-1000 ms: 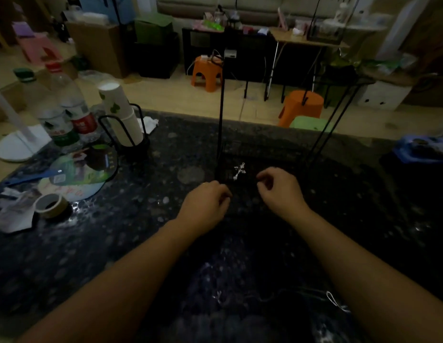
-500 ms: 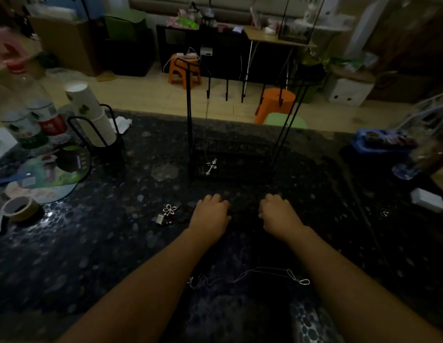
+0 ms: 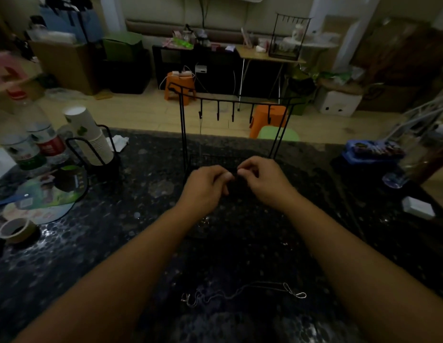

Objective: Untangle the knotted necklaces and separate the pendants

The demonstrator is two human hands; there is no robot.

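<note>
Pretty dim shot, so take the fine detail with a grain of salt. Both hands are up in front of the black wire jewelry stand (image 3: 236,105), raised off the dark speckled desk (image 3: 116,231). The left hand (image 3: 205,188) and right hand (image 3: 263,180) are close together, nearly touching at the fingertips. The fingers on both are curled in narrow, like each is pinching something tiny between thumb and forefinger, but whatever is in there is too thin and dark to make out, so I honestly cannot tell what they hold.

Below the left wrist there's a small shiny bit (image 3: 205,221) near the desk, maybe a pendant, too blurry to call. One chain (image 3: 242,293) lies loose on the desk close to the camera, between the two forearms, well apart from the hands, with a little clasp loop at its right end. A fine strand hangs from the leftmost hook of the stand.

Off to the left: a stack of paper cups (image 3: 88,134) in a wire holder, water bottles (image 3: 42,139), a roll of tape (image 3: 16,230). A small white box (image 3: 417,206) sits on the right.
</note>
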